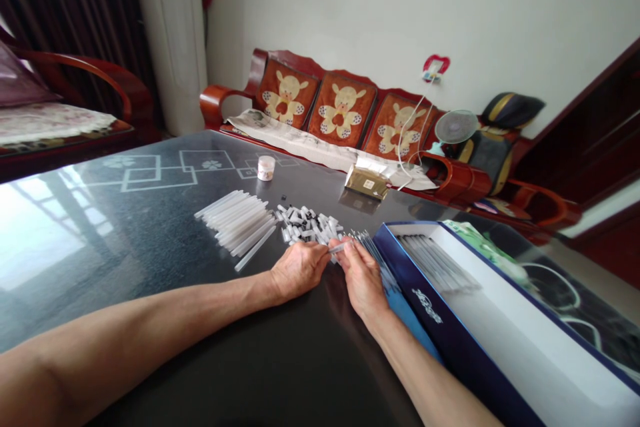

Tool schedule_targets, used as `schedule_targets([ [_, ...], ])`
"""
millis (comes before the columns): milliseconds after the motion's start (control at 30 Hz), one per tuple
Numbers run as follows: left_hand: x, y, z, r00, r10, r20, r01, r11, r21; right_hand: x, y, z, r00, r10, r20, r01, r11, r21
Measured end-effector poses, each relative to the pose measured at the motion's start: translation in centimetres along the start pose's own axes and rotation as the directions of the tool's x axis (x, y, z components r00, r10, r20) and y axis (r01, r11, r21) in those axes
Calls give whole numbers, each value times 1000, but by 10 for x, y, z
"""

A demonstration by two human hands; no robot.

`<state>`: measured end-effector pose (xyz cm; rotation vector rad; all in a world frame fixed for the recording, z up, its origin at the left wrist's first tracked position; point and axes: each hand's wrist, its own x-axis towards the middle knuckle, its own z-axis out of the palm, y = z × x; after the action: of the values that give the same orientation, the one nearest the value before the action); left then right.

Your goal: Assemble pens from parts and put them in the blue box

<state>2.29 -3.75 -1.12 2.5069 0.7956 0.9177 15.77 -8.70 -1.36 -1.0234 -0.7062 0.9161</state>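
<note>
My left hand (301, 271) and my right hand (363, 275) meet over the dark table, fingers pinched at either end of a thin, pale pen (338, 248). The fingers hide much of it. Just beyond lies a heap of small white and black pen caps (306, 223). To the left, translucent white pen barrels (240, 217) are stacked side by side. Close by my right hand, a bundle of thin rods with silvery tips, like pen refills (373, 247), rests against the box, partly covered by the hand.
A long blue box (400, 280) with a white inside holds a row of slim pens (435, 260) at its far end. A small white jar (266, 168) and a gold tissue box (367, 181) stand farther back. Behind the table is a wooden sofa (320, 107).
</note>
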Motion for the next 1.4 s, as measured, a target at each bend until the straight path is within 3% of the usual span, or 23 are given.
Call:
schedule_targets([
  [500,0,1,-1,999,-39,19,36,992,121,1,6,0,1000,-19,-18,19,999,-33],
  [600,-1,2,-2,999,-41,19,38,990,138,-2,2,-5,988,-153,7,152,970,-188],
  [667,-2,3,-3,999,-36,10,34,987,154,-5,-7,-8,918,-383,100,388,822,-417],
  [733,-3,3,-4,999,-32,-4,33,985,169,-8,-19,-9,776,-536,333,607,491,-625],
  [800,-4,2,-4,1000,-27,-11,29,984,177,-10,-31,-7,662,-486,571,707,152,-691],
  [867,-5,1,-4,1000,-21,-12,23,984,178,-13,-40,-2,625,-362,692,724,-64,-687],
  [1000,-5,-3,-2,999,26,-30,-21,988,156,-20,-57,5,656,-186,731,667,-310,-677],
  [1100,-5,-6,-1,981,123,-150,-103,986,135,-18,-84,-10,703,-140,697,603,-402,-689],
  [1233,-3,-8,1,944,191,-268,-164,979,119,5,-139,-73,808,-244,536,409,-421,-810],
  [1333,-3,-10,3,946,203,-254,-184,978,96,32,-167,-133,929,-295,224,52,-495,-868],
  [1400,-3,-12,5,947,202,-251,-187,979,82,47,-172,-166,967,-251,37,-115,-565,-817],
])
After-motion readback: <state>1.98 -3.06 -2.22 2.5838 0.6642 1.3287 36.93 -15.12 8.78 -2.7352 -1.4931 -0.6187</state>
